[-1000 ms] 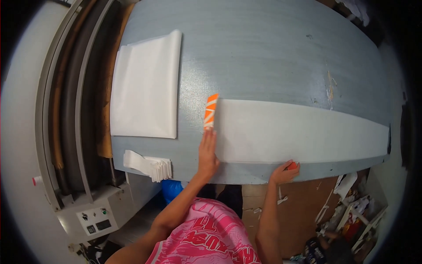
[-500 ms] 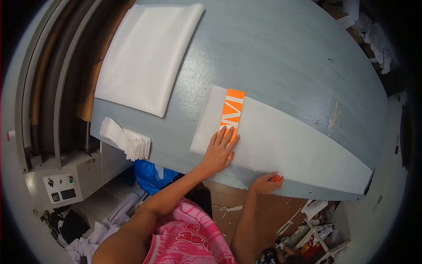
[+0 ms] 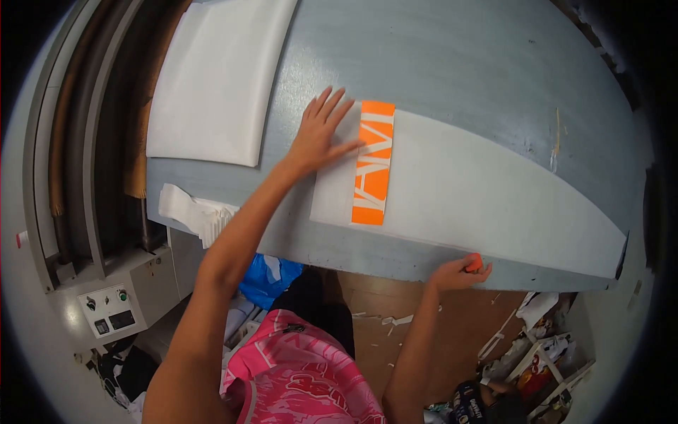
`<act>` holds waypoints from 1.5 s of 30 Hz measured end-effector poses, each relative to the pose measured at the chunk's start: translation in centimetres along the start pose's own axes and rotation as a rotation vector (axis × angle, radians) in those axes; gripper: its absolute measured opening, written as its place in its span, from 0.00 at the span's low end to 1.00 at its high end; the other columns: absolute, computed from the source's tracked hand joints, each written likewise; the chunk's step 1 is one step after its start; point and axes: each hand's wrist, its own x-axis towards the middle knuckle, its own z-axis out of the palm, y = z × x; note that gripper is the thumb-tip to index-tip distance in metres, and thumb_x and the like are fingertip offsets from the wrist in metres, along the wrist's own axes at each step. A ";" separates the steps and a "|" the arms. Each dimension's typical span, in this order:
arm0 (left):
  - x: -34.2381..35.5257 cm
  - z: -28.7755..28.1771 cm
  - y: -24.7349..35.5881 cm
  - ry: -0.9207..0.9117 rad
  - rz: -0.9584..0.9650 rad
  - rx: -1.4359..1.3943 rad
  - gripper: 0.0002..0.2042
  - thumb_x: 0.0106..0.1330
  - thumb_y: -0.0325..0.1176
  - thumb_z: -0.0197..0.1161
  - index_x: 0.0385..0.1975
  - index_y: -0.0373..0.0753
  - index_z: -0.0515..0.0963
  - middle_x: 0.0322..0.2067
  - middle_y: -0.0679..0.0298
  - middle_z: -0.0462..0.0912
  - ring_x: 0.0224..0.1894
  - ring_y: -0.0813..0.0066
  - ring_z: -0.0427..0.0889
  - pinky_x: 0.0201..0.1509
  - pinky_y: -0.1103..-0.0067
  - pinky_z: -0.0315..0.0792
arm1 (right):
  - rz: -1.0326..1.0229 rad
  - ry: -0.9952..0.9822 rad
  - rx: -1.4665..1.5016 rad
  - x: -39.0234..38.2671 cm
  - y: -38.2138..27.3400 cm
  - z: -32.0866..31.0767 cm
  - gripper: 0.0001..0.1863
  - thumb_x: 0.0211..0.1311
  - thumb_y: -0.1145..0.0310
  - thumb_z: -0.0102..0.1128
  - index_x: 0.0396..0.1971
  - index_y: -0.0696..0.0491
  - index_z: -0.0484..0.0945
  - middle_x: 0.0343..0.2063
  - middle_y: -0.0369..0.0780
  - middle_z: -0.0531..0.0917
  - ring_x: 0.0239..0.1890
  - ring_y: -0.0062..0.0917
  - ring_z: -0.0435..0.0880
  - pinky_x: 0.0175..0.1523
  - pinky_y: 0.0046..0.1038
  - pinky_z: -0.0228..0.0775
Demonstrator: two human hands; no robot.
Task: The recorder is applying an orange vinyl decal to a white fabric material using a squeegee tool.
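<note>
An orange strip [image 3: 373,174] with white angular shapes lies flat across the left part of a long, thin white sheet [image 3: 478,187] on the grey-blue table. My left hand [image 3: 326,129] is open, fingers spread, over the sheet's upper left corner, its thumb reaching the strip's left edge. My right hand [image 3: 455,275] holds a small red-orange object [image 3: 475,262] at the table's front edge, just below the sheet. A larger folded white sheet [image 3: 210,79] is at the upper left, and a fanned bundle of white strips [image 3: 183,206] rests partly behind my left forearm.
A machine with rollers [image 3: 85,141] and a control panel [image 3: 109,313] borders the table [image 3: 452,63] on the left. A blue bag [image 3: 272,279] is under the front edge. A cluttered rack [image 3: 547,367] is at the lower right, with a dark, partly hidden shape beside it. Scraps lie on the floor.
My left hand has come off the orange strip, moving up and left with fingers spread, leaving the strip flat on the sheet. My right hand still holds the red-orange object. The view has shifted.
</note>
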 end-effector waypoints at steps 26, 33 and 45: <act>-0.6 2.8 -1.4 -0.060 0.032 0.140 0.43 0.68 0.74 0.61 0.79 0.56 0.71 0.80 0.52 0.65 0.84 0.50 0.58 0.87 0.57 0.51 | 0.057 -1.096 -0.189 -9.0 -13.7 5.4 0.20 0.68 0.58 0.78 0.39 0.64 0.89 0.18 0.33 0.76 0.22 0.17 0.71 0.30 0.27 0.65; -0.4 2.9 -1.6 -0.024 0.063 0.125 0.42 0.69 0.75 0.58 0.76 0.53 0.73 0.79 0.50 0.67 0.82 0.48 0.61 0.86 0.55 0.52 | 0.069 -1.190 -0.290 -9.0 -15.0 5.4 0.19 0.68 0.58 0.78 0.37 0.63 0.89 0.19 0.36 0.78 0.23 0.20 0.73 0.32 0.29 0.68; -0.8 3.3 -1.7 -0.053 0.089 0.146 0.39 0.70 0.73 0.57 0.76 0.57 0.74 0.80 0.51 0.64 0.83 0.49 0.59 0.86 0.54 0.50 | -0.010 -1.093 -0.347 -9.4 -15.4 4.9 0.20 0.63 0.58 0.82 0.35 0.62 0.88 0.19 0.31 0.74 0.24 0.18 0.70 0.31 0.27 0.67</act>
